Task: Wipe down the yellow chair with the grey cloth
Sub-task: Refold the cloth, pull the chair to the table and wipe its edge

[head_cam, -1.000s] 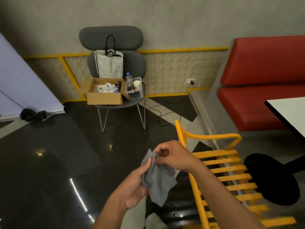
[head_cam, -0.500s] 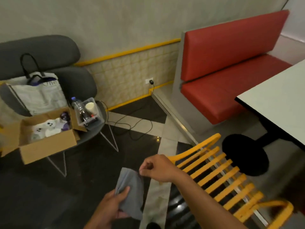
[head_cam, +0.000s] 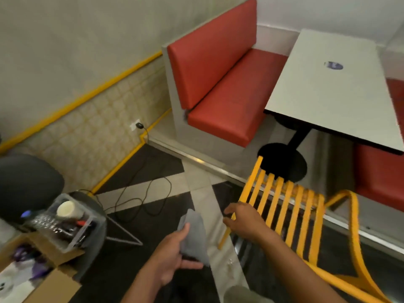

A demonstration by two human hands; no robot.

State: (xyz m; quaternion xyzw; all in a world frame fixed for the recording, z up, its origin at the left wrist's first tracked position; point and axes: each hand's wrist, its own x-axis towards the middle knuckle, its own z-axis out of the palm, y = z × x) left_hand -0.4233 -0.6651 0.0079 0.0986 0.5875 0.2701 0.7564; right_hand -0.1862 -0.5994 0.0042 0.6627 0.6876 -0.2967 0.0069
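The yellow chair (head_cam: pixel 293 206), made of slats with curved armrests, stands at the lower right on the dark floor. The grey cloth (head_cam: pixel 193 234) hangs folded from my left hand (head_cam: pixel 172 261), which grips it left of the chair. My right hand (head_cam: pixel 242 219) has let go of the cloth and rests on the chair's near left edge slat, fingers curled around it. The chair's lower part runs out of view at the bottom right.
A red bench (head_cam: pixel 220 84) and a white table (head_cam: pixel 332 88) with a black pedestal base (head_cam: pixel 284 162) stand behind the chair. A grey chair (head_cam: pixel 28 186) at left carries a clear bin (head_cam: pixel 67 224) and a cardboard box (head_cam: pixel 48 278). A black cable (head_cam: pixel 140 197) lies on the floor.
The view swung right and down toward the yellow chair. My right hand released the cloth and moved right onto the chair's edge; the cloth stays in my left hand.
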